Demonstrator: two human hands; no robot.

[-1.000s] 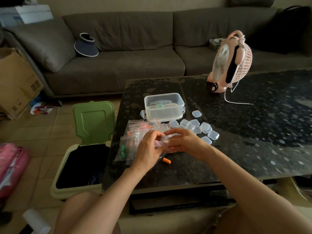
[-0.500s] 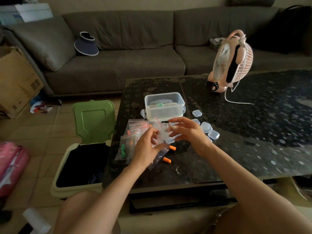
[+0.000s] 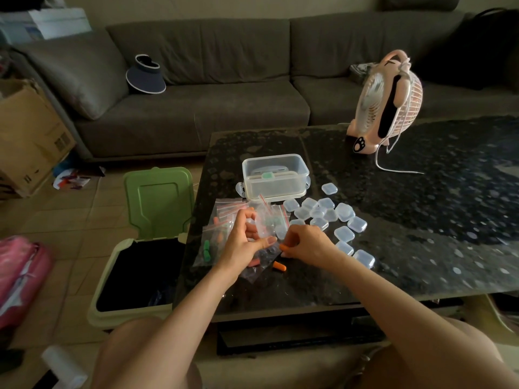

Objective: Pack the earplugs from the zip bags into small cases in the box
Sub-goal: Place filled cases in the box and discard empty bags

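Orange foam marked the change: the right hand, raised above the small cases half a second earlier, had come down to the counter and pinched one orange earplug between thumb and fingertips. A second orange earplug lay loose on the counter just nearer to me, in the same spot as before. The left hand had stayed in place with its fingers curled round a clear item. I judged this to be an open small case, but blur prevented confirmation. I read the step as loading: one earplug lifted and about to go into that item, with the second to follow. The box stood beyond the hands, and I could see no filled case inside it. The zip bags were heaped under and left of the left hand, some with earplugs inside. The empty small cases were scattered right of the bags, close enough to be knocked by the right wrist. A pink fan stood well apart at the far side, and an open bin sat on the floor beside the counter's left edge, where a dropped earplug could fall.
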